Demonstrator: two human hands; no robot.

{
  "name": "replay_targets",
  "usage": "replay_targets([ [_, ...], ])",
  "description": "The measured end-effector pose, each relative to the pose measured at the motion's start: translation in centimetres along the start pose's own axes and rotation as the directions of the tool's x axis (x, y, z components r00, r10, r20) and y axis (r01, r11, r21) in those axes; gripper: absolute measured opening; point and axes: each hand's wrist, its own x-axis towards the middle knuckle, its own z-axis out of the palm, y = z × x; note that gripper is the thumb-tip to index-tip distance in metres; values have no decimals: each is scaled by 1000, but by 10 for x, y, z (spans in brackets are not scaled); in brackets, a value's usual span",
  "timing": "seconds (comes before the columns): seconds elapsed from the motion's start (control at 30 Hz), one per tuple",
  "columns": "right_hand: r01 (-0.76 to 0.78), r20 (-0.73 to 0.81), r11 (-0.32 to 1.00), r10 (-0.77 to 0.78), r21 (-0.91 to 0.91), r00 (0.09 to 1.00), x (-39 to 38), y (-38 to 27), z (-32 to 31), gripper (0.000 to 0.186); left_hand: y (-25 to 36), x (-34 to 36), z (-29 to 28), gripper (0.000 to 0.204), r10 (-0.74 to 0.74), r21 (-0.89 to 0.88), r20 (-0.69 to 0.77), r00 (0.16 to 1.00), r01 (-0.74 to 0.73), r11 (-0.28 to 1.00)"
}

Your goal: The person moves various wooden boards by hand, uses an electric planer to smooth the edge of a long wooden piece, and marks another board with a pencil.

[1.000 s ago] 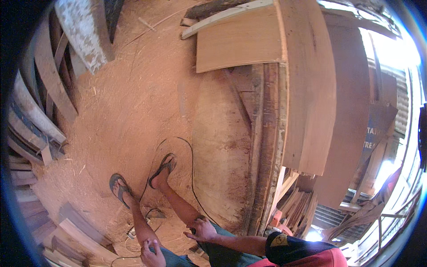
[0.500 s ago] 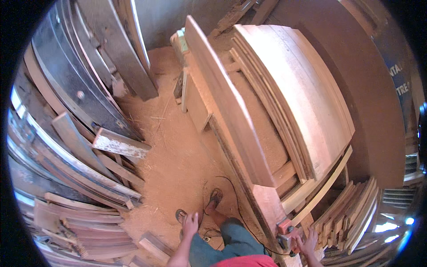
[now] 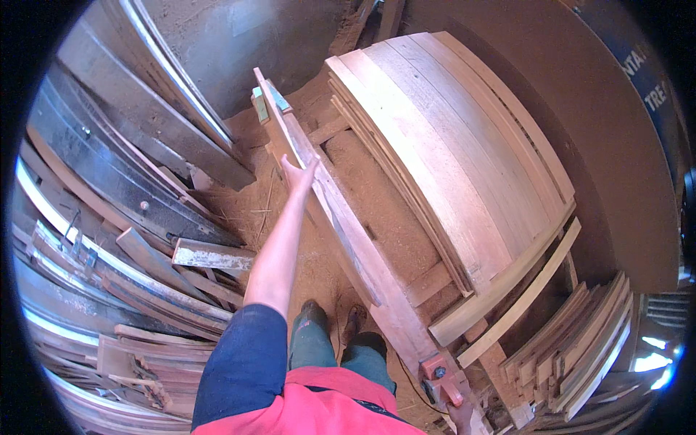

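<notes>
A long wooden plank (image 3: 341, 250) stands on its narrow edge along the workbench beam (image 3: 395, 319). My left arm is stretched far forward, and my left hand (image 3: 299, 174) grips the plank's upper edge towards its far end, thumb on one side. At the near end of the beam sits a red and dark electric planer (image 3: 438, 373). My right hand (image 3: 460, 416) is at its rear handle, closed around it as far as shows; part of that hand is cut off by the picture's lower edge.
Wide planed boards (image 3: 449, 152) lie stacked on the bench frame to the right. A thin strip (image 3: 525, 297) and a pile of short boards (image 3: 573, 348) are nearer. Leaning planks and offcuts (image 3: 174, 283) crowd the left. Sawdust covers the floor, where a dark cord runs.
My left hand has gone from above my legs forward onto the plank. The plank now stands more upright. My right hand has moved from beside the planer to its handle. The view has shifted.
</notes>
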Motion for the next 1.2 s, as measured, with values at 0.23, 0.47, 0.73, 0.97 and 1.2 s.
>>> replay_targets([
  [0.23, 123, -366, 918, -269, -377, 891, -51, -126, 12, 49, 19, 51, 35, 66, -267, 265, 95, 959, 234, 935],
  [0.47, -151, 72, 973, 140, 176, 987, -9, -377, -5, 55, -60, 63, -55, 42, -202, -458, 168, 965, 258, 850],
  [0.73, 76, 376, 887, -268, 455, 887, 166, -652, 97, 40, -111, 187, -131, 45, -196, -323, 182, 964, 247, 914],
  [0.97, 381, 343, 804, -554, 457, 759, 290, -807, 214, 56, -119, 230, -134, 47, -408, -295, 211, 888, 456, 839],
  [1.2, 313, 457, 834, -520, 455, 721, 335, -869, 256, 55, -152, 255, -129, 52, -433, -370, 216, 875, 484, 793],
])
